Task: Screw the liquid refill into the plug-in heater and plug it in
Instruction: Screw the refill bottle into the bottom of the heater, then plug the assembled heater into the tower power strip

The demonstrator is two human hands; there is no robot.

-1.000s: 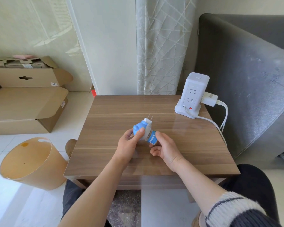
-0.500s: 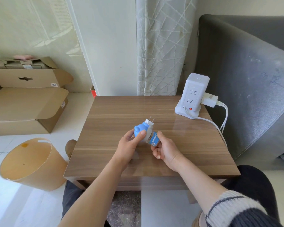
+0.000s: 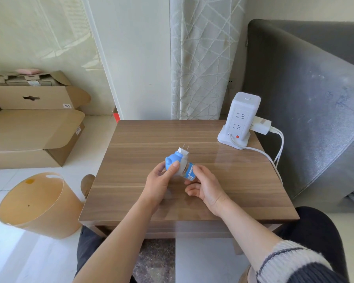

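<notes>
On the floor at the far left sit open cardboard boxes (image 3: 29, 127) and a round tan bin (image 3: 39, 205) beside the brown wooden desk (image 3: 243, 190). Above the middle of the desk, the left hand (image 3: 161, 180) has its fingers (image 3: 175, 167) wrapped around the blue plug-in heater (image 3: 175, 160), whose two metal prongs point up and away, and the right hand (image 3: 204, 186) pinches the small refill bottle (image 3: 188, 173) with the blue label, which is stuck into the heater's lower end. At the back right corner of the desk stands a white socket tower (image 3: 240, 119) with a white plug (image 3: 262, 125) in its side, next to the grey sofa (image 3: 315, 109).
</notes>
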